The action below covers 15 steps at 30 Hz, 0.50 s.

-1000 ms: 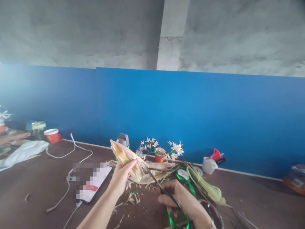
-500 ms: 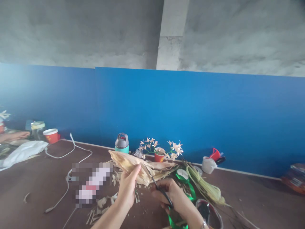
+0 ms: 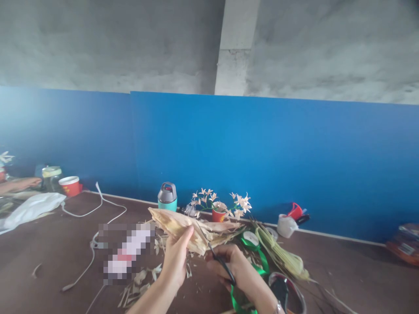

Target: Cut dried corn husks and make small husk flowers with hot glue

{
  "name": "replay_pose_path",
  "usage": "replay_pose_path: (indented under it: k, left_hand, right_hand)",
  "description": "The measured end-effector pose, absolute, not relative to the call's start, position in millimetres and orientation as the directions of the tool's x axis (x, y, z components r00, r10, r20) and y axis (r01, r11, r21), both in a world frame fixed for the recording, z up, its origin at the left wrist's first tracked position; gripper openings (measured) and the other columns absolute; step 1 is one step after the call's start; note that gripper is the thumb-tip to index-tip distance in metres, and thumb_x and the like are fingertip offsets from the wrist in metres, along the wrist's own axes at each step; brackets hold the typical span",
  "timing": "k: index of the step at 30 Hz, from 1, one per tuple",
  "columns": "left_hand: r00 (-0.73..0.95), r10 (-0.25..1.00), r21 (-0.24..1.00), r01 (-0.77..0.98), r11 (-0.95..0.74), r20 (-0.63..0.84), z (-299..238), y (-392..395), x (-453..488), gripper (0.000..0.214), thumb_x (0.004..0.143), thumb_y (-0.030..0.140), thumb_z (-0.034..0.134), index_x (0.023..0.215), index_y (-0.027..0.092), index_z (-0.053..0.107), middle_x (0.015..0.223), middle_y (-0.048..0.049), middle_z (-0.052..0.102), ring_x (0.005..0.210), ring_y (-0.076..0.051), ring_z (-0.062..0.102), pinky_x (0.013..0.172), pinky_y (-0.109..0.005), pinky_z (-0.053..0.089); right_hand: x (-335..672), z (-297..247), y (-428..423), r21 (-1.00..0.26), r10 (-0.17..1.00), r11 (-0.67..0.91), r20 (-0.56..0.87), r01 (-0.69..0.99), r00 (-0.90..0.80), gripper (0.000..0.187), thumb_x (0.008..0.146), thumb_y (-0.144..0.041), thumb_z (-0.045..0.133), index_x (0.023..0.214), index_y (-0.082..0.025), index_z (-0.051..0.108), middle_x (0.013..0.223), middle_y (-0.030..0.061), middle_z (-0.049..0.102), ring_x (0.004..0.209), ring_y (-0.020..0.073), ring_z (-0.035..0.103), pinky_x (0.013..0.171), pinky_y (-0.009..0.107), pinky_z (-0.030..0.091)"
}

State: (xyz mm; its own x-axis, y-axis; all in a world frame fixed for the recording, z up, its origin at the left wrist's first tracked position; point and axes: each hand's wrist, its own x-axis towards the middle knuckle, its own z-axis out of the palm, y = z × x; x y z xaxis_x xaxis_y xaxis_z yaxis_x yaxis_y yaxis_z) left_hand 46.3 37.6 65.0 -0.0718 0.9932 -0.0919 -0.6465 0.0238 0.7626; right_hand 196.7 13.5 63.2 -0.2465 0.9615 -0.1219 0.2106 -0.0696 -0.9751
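A blue partition point(image 3: 229, 148) stood behind the brown table point(image 3: 356, 274), where the left hand point(image 3: 176, 260) pinched a dried husk point(image 3: 172, 223), its pointed end jutting left past the fingers. The right hand's point(image 3: 239, 267) fingers were curled around black scissors point(image 3: 226, 269), whose blades reached the husk just right of the left thumb (their gap I couldn't tell). Green ribbon point(image 3: 263, 261) lay just right of those curled fingers.

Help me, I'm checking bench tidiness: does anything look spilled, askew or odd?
Loose pale scraps lie strewn on the brown table near the left hand, and green ribbon lies loose beside a white-topped roll; both look untidy rather than damaged. No liquid spill shows, but pixelation hides one patch.
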Motion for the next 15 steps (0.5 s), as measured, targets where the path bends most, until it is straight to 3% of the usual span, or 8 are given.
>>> replay_pose_path:
  k: [8,15]
  left_hand:
    - [-0.083,0.992,0.762,-0.647,0.020,-0.097,61.8,38.4,46.6,0.027,0.061,0.026,0.075,0.083,0.012,0.068,0.071,-0.0058,0.074,0.073,-0.024,0.069,0.063,-0.028,0.052]
    - [-0.069,0.991,0.769,-0.638,0.044,-0.114,62.9,38.8,45.2,0.029,0.062,0.027,0.075,0.085,0.012,0.067,0.071,-0.0057,0.074,0.073,-0.025,0.069,0.062,-0.029,0.053]
  right_hand:
    - [195.6,57.9,15.3,-0.969,0.972,-0.045,-0.099,0.244,-0.213,0.016,0.066,-0.027,0.067,0.074,-0.014,0.065,0.044,-0.0071,0.045,0.031,0.0022,0.030,0.031,0.014,0.022]
    - [196.9,56.0,16.4,-0.951,0.977,-0.050,-0.110,0.306,-0.181,0.015,0.065,-0.025,0.065,0.076,-0.014,0.067,0.045,-0.0065,0.046,0.032,0.0027,0.030,0.031,0.015,0.021]
